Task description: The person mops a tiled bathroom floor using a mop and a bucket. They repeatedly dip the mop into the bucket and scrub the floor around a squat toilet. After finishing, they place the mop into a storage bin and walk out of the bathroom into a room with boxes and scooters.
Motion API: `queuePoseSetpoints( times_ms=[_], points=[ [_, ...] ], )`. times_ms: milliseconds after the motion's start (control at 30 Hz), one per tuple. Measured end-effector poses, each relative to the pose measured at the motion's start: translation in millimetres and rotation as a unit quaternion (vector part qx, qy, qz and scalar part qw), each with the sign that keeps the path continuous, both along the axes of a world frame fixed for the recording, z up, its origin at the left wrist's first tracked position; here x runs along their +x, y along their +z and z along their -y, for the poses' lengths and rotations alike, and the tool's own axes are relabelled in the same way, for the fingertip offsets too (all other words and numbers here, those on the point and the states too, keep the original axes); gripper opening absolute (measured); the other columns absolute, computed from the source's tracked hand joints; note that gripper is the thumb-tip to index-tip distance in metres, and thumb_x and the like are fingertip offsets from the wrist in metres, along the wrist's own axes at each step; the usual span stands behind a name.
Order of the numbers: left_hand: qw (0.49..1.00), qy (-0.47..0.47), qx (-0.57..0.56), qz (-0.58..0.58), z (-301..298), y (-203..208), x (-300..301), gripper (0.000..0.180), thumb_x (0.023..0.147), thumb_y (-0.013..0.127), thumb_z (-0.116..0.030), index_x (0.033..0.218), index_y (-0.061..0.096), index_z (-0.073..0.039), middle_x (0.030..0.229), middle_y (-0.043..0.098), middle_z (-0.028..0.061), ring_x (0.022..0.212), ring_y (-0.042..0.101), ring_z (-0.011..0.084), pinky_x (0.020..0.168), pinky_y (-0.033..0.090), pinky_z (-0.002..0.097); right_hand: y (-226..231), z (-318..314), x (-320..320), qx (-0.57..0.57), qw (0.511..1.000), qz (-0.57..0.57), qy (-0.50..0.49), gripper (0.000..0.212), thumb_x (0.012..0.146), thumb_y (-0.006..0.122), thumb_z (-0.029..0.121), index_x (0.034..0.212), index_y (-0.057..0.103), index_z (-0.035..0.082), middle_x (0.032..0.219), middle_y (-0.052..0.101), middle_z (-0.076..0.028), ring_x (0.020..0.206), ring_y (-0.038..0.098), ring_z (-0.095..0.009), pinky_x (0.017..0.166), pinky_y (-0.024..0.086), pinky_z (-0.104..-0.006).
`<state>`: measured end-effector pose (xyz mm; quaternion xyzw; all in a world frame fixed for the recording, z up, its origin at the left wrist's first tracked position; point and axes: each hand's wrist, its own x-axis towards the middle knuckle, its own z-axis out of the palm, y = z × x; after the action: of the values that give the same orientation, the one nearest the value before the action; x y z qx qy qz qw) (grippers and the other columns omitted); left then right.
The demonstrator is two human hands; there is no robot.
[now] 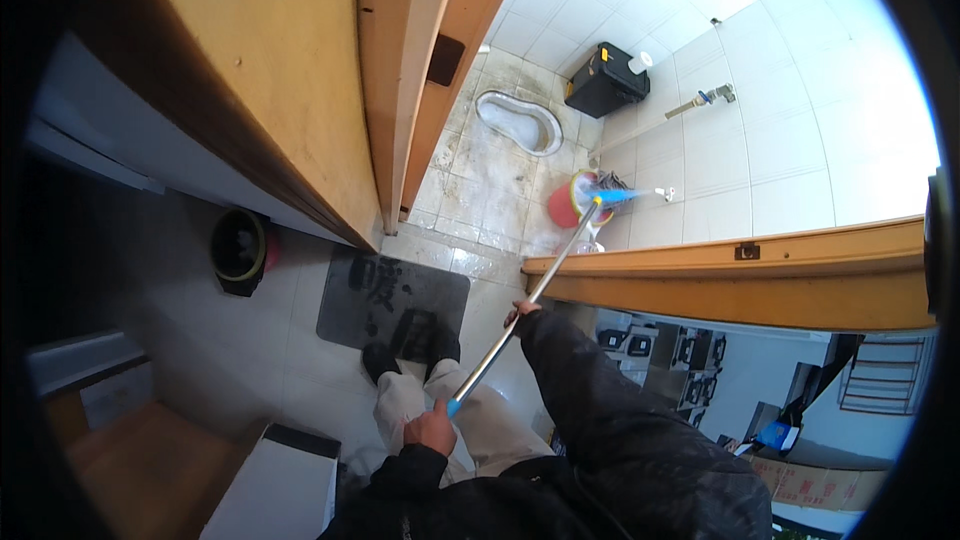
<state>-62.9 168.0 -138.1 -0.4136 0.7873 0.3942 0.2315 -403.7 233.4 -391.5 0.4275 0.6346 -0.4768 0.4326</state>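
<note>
A long-handled brush [520,310] with a metal pole and blue bristles runs across the doorway. My left hand [430,430] is closed round the blue lower end of its pole, near my lap. Farther up, my right hand [522,312] grips the middle of the pole. The blue brush head [615,196] is blurred and lies over a red bucket [563,208] by the right wall; I cannot tell whether they touch. Beyond, a white squat toilet [553,130] is set in the stained, wet-looking tile floor [490,190].
A black bin [605,85] with a white roll on top stands in the far corner. Wooden door frame [720,275] sides flank the opening. A dark mat [345,305] lies by my feet, and a lined bin [238,285] stands left of it.
</note>
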Motion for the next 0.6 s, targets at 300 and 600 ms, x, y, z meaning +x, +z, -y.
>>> queuePoseSetpoints(
  times_ms=[300, 600],
  points=[
    [0.997, 0.061, 0.011, 0.039, -62, -85, 60, 0.019, 0.08, 0.057, -0.015, 0.098, 0.057, -0.009, 0.077, 0.067, 0.0194, 0.075, 0.065, 0.0419, 0.074, 0.05, 0.0548, 8, -31, 51, 0.008, 0.997, -0.041, 0.064, 0.014, 0.098, 0.049, 0.021, 0.102, 0.049, 0.007, 0.056, 0.036, -0.006, 0.045, 0.039, -0.021, 0.044, 0.04, -0.0423],
    [0.998, 0.04, -0.042, -0.019, -40, -117, 128, 0.021, 0.077, 0.063, -0.024, 0.095, 0.061, -0.014, 0.082, 0.067, 0.0149, 0.076, 0.066, 0.0388, 0.068, 0.05, 0.0546, 101, -10, 114, -0.026, 0.996, -0.086, -0.028, 0.018, 0.095, 0.053, 0.022, 0.09, 0.044, 0.006, 0.059, 0.041, -0.008, 0.05, 0.047, -0.025, 0.049, 0.046, -0.0448]
  ],
)
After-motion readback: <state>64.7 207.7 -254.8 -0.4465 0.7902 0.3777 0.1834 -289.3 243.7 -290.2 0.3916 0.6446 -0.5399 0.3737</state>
